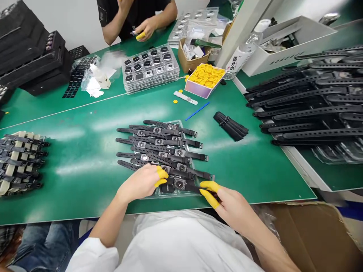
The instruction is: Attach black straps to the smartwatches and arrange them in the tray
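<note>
Rows of smartwatches with black straps (163,141) lie face down across a clear plastic tray (154,195) in front of me. At the near edge of the tray, a smartwatch (179,184) shows its round sensor back. My right hand (224,198), with yellow finger cots on thumb and forefinger, pinches the right end of this watch's strap. My left hand (144,181), also in yellow finger cots, has its fingers closed at the left side of the same watch, where its strap is partly hidden by the fingers. Loose black straps (231,126) lie to the right.
A box of yellow finger cots (205,79), a white strap (185,98) and a blue stick (197,111) lie farther back. Stacked watch trays (151,68) stand before a co-worker (138,19). More strapped watches (21,162) sit left; black straps (312,98) pile up right.
</note>
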### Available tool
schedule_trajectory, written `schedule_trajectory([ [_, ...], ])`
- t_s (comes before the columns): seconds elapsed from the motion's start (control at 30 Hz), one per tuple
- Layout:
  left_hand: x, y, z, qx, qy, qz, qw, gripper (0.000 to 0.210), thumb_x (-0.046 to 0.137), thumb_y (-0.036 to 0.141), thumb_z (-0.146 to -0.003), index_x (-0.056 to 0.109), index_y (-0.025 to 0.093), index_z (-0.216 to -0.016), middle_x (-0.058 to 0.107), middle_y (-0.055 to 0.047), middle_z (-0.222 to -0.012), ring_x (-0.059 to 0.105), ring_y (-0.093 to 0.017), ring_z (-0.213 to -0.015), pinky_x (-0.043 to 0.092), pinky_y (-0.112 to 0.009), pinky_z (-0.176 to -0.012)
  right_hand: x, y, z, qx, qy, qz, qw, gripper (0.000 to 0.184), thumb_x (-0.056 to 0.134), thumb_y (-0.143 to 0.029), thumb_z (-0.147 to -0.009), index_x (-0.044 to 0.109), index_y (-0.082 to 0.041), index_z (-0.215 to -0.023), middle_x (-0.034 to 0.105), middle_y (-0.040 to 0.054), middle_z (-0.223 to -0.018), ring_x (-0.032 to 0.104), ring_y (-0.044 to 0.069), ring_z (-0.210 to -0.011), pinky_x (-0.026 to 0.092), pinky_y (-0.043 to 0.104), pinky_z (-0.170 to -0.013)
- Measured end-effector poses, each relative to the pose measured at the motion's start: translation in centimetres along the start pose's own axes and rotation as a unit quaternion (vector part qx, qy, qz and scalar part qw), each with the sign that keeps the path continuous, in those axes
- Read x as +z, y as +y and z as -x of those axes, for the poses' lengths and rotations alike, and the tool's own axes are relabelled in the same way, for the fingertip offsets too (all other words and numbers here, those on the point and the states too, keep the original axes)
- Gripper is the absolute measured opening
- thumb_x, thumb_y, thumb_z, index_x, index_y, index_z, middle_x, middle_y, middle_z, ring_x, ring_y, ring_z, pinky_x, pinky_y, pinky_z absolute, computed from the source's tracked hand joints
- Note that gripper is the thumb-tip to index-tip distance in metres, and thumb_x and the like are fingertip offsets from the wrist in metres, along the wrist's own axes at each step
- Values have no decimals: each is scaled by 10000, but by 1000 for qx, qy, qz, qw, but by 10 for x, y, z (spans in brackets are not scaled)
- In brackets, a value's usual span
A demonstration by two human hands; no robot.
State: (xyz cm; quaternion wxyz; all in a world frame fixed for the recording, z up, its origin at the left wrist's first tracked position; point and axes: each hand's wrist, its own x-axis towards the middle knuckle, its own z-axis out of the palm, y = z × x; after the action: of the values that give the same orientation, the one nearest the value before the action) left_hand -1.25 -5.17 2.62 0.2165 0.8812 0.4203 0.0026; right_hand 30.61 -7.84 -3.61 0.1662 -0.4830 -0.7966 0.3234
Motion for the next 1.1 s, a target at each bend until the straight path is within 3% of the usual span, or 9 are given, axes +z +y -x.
schedule_trajectory([
  [0.13, 25, 13, -16, 16, 20, -44, 999, 206, 497, 231, -1059, 699, 187, -1062, 639, -70, -1017, 613, -213, -935, 470, -338, -799, -2, 20, 10, 7, 9, 72, 997, 252, 472, -285, -1000, 709, -231, -1066, 785, 55, -921, 710, 215, -678, 514, 327, -577],
  [0.23, 45, 15, -20, 11, 98, -105, 990, 197, 516, 232, -1050, 694, 156, -1082, 641, -100, -1064, 581, -229, -933, 473, -366, -816, -8, 27, 10, -12, 21, 96, 995, 263, 445, -294, -1013, 703, -240, -1016, 763, 61, -942, 712, 213, -733, 515, 322, -586],
  [0.33, 49, 15, -10, 11, 169, -124, 978, 147, 568, 230, -1026, 683, 145, -1058, 647, -121, -1132, 553, -268, -1077, 465, -405, -927, -18, 28, 2, -8, 51, 91, 995, 259, 463, -383, -1038, 689, -257, -1026, 731, 74, -1039, 715, 226, -892, 546, 324, -683],
  [0.43, 37, 17, 3, 49, 107, -157, 981, 95, 588, 179, -999, 681, 163, -1005, 649, -108, -1166, 544, -264, -1108, 443, -393, -934, -31, 37, -21, 51, 128, 94, 986, 262, 507, -446, -1025, 666, -249, -1090, 698, 95, -1106, 698, 244, -935, 545, 339, -709],
  [0.57, 24, 24, 6, 92, 24, -241, 966, 148, 584, 220, -1002, 703, 169, -1074, 672, -115, -1183, 571, -256, -1053, 431, -395, -882, -50, 61, -72, 150, 240, 179, 942, 340, 520, -408, -1001, 622, -171, -1222, 652, 169, -1167, 651, 313, -1011, 501, 374, -679],
  [0.67, 28, 29, 2, 104, 2, -272, 957, 157, 587, 235, -998, 725, 165, -1026, 693, -129, -1143, 584, -267, -1063, 425, -410, -897, -59, 75, -104, 200, 254, 257, 911, 387, 519, -359, -987, 594, -122, -1284, 624, 205, -1160, 591, 360, -1088, 460, 382, -673],
  [0.8, 40, 27, 0, 101, 14, -284, 953, 207, 590, 262, -992, 717, 141, -1103, 688, -155, -1190, 585, -298, -1126, 426, -430, -939, -57, 82, -122, 245, 213, 287, 901, 295, 499, -295, -982, 618, -116, -1184, 612, 194, -1081, 587, 336, -1002, 416, 368, -654],
  [0.97, 57, 20, 1, 71, 70, -281, 955, 165, 557, 230, -1004, 697, 150, -1038, 692, -143, -1186, 610, -281, -1076, 465, -406, -890, -51, 92, -122, 270, 204, 216, 916, 256, 499, -300, -981, 631, -136, -1127, 619, 164, -1083, 608, 275, -866, 412, 359, -663],
  [1.1, 39, 23, 11, 71, 115, -184, 974, 109, 552, 166, -986, 659, 148, -979, 677, -139, -1215, 606, -283, -1114, 509, -418, -928, -63, 84, -108, 226, 298, 106, 921, 228, 569, -380, -937, 655, -184, -1015, 621, 147, -1114, 620, 258, -849, 476, 385, -726],
])
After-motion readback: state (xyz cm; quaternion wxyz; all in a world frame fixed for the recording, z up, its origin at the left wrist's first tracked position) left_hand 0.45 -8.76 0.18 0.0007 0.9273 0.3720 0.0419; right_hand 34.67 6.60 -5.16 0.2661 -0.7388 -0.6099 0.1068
